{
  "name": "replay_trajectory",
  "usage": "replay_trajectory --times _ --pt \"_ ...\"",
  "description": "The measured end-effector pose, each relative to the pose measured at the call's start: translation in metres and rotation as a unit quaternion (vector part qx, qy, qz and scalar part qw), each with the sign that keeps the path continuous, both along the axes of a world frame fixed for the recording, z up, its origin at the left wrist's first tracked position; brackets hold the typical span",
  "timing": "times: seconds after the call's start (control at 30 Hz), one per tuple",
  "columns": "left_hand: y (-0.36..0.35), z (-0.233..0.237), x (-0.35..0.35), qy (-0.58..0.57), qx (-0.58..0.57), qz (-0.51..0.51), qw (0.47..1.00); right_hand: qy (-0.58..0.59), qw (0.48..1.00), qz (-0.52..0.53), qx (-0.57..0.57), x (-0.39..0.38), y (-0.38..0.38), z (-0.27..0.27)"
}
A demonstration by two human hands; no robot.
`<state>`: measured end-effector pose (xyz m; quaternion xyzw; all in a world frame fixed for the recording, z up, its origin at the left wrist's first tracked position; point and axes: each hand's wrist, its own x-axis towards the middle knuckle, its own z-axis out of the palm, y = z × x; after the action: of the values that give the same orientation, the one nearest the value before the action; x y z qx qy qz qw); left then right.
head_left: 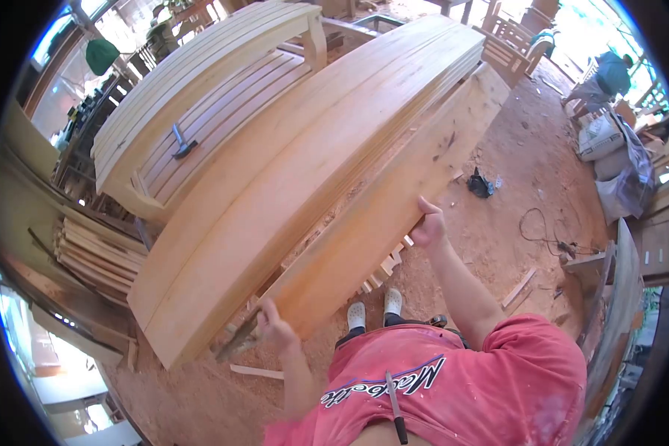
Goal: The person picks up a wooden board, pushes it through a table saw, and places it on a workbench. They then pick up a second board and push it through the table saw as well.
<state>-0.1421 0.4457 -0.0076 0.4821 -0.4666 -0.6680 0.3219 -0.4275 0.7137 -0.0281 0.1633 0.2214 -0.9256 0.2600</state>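
Note:
A long wooden plank (372, 215) with dark marks near its far end slants across in front of me. Near its lower left end, my left hand (275, 327) is closed around the edge. My right hand (428, 226) grips the right edge about midway along, thumb on the upper face and fingers hidden beneath. Just left of the plank lies a stack of wide, smooth boards (297, 141). Beyond the stack stands a slatted wooden bench (201, 74), and a hammer (183, 143) rests on its slats.
Several thin wood strips (100, 249) are piled at the left. On the dusty floor lie a black crumpled bag (480, 183), a cord (546, 234) and wood scraps (519, 288). Sacks (613, 156) stand at the right, and another person (609, 78) bends in the background.

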Motion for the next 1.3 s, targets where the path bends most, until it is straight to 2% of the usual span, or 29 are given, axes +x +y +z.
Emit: replay_trajectory --times 0.03,0.1,0.13,0.2,0.27,0.33,0.37,0.43,0.47,0.5,0.53,0.57,0.63,0.7,0.73,0.77,0.8,0.83,0.87,0.9,0.93,0.97,1.0,1.03,1.1,1.17,1.3 --pt "-0.001 0.015 0.007 0.036 0.003 -0.004 0.999 0.033 0.999 0.010 -0.001 -0.001 -0.013 0.016" --pt "0.004 0.042 0.014 0.141 -0.075 -0.083 0.984 0.087 0.996 0.017 0.008 -0.014 -0.042 0.040" --pt "0.000 0.047 0.018 0.149 -0.080 -0.089 0.982 0.096 0.995 0.011 0.004 -0.022 -0.057 0.056" --pt "-0.006 0.055 0.022 0.214 -0.059 -0.037 0.974 0.094 0.993 0.045 0.058 -0.035 -0.082 0.083" --pt "-0.017 0.072 0.022 0.211 -0.076 -0.017 0.974 0.101 0.992 0.055 0.050 -0.043 -0.112 0.087" --pt "-0.031 0.083 0.022 0.190 -0.118 0.043 0.974 0.107 0.991 0.071 0.040 -0.048 -0.137 0.098" --pt "-0.041 0.091 0.021 0.192 -0.123 0.045 0.973 0.136 0.975 0.139 0.105 -0.049 -0.145 0.103" --pt "-0.059 0.112 0.016 0.179 -0.052 0.052 0.981 0.190 0.910 0.298 0.218 -0.050 -0.146 0.109" --pt "-0.078 0.105 0.019 0.176 -0.052 0.053 0.982 0.187 0.910 0.300 0.217 -0.044 -0.142 0.107" --pt "-0.105 0.088 0.017 0.148 -0.047 0.062 0.986 0.301 0.824 0.366 0.312 -0.033 -0.136 0.113" --pt "-0.129 0.082 0.013 0.121 -0.044 0.067 0.989 0.405 0.712 0.415 0.396 -0.023 -0.132 0.115" --pt "-0.144 0.085 0.008 0.121 -0.046 0.063 0.990 0.445 0.693 0.424 0.376 -0.015 -0.121 0.095" --pt "-0.166 0.093 -0.012 0.178 -0.034 0.053 0.982 0.415 0.718 0.427 0.362 0.017 -0.084 0.081" --pt "-0.191 0.088 -0.041 0.155 -0.015 0.073 0.985 0.280 0.802 0.414 0.326 0.044 -0.036 0.028" --pt "-0.199 0.081 -0.062 0.154 -0.014 0.049 0.987 0.200 0.838 0.391 0.323 0.057 -0.006 -0.004" --pt "-0.205 0.077 -0.083 0.150 -0.014 0.026 0.988 0.091 0.865 0.337 0.360 0.069 0.024 -0.044" --pt "-0.205 0.081 -0.107 0.130 -0.033 0.031 0.991 0.026 0.864 0.286 0.414 0.083 0.061 -0.079" --pt "-0.204 0.083 -0.127 0.112 -0.051 0.036 0.992 -0.066 0.836 0.206 0.504 0.104 0.096 -0.110" --pt "-0.215 0.076 -0.140 0.114 -0.049 0.036 0.992 -0.131 0.795 0.136 0.577 0.126 0.142 -0.164" --pt "-0.235 0.067 -0.152 0.130 -0.066 0.016 0.989 -0.154 0.699 0.117 0.689 0.151 0.198 -0.227" --pt "-0.253 0.064 -0.157 0.140 -0.075 0.004 0.987 -0.220 0.691 0.043 0.687 0.182 0.242 -0.283" --pt "-0.271 0.061 -0.162 0.150 -0.084 -0.008 0.985 -0.333 0.751 0.005 0.571 0.211 0.254 -0.215" --pt "-0.285 0.059 -0.160 0.127 -0.101 0.002 0.987 -0.348 0.792 -0.026 0.502 0.242 0.275 -0.209" --pt "-0.298 0.056 -0.155 0.100 -0.117 0.009 0.988 -0.343 0.804 -0.062 0.481 0.270 0.283 -0.202" --pt "-0.316 0.056 -0.128 0.083 -0.121 0.001 0.989 -0.333 0.811 -0.101 0.470 0.331 0.299 -0.205" --pt "-0.313 0.071 -0.102 0.129 -0.076 -0.025 0.988 -0.325 0.808 -0.109 0.479 0.368 0.308 -0.202" --pt "-0.329 0.075 -0.102 0.100 -0.104 -0.076 0.987 -0.419 0.796 -0.093 0.426 0.415 0.296 -0.186"
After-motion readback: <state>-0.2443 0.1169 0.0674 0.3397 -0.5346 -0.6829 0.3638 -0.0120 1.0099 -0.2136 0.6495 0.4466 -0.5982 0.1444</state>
